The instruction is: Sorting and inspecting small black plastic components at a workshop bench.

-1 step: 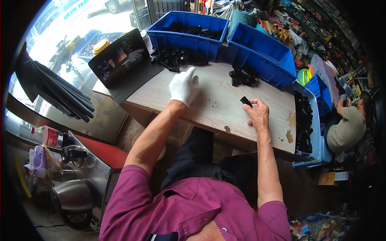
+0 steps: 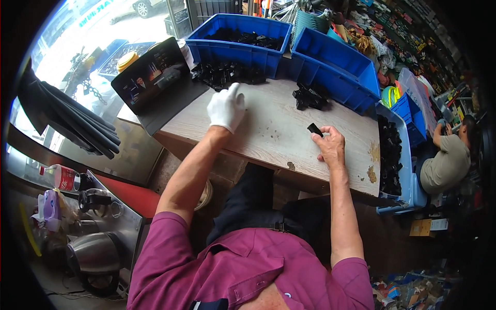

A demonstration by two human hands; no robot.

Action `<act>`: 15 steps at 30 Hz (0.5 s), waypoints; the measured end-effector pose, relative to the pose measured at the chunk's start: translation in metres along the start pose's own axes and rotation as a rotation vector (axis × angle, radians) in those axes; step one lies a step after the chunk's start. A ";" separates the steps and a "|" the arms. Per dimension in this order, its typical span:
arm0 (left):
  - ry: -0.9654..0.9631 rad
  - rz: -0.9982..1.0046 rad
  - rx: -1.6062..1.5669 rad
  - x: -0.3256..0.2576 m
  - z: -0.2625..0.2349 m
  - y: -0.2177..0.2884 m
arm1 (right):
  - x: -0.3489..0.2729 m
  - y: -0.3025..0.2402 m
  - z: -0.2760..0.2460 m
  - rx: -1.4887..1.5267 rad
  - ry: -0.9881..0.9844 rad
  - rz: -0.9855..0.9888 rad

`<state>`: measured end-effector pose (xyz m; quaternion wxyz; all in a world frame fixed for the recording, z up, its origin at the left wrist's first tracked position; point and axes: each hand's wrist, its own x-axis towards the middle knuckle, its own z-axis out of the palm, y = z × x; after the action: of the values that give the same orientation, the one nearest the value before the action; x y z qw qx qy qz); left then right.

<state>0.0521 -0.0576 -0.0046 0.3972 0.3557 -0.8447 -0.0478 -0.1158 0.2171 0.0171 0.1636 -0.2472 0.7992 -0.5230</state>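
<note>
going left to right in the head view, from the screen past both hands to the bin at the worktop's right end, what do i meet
Black tablet-like screen → white-gloved left hand → small black rectangular piece → bare right hand → light-blue plastic bin holding black parts

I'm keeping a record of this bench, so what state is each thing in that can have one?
Right hand: bare, closed in a pinch.
Small black piece: held, sticking out of the pinch.
Left hand: white-gloved, grip unclear.
Tablet: propped up, screen lit.
Left blue bin: open-topped, holding black parts.
Right blue bin: open-topped.
Light blue bin: open-topped, also holding parts.
Table: surface worn in patches.
</note>
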 end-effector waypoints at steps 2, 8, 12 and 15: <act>-0.018 0.017 0.167 0.014 0.000 -0.025 | 0.002 -0.001 -0.003 -0.029 0.022 0.013; -0.048 0.199 0.243 0.021 0.005 -0.030 | 0.002 0.002 -0.006 0.049 0.017 0.037; -0.025 0.355 0.084 0.014 0.012 -0.023 | 0.001 0.002 -0.006 0.087 0.020 0.028; -0.033 0.409 0.014 0.009 0.016 -0.010 | 0.000 0.000 -0.003 0.095 0.028 0.064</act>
<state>0.0428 -0.0741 -0.0139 0.3823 0.1786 -0.9060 0.0337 -0.1170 0.2198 0.0188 0.1805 -0.2064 0.7832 -0.5581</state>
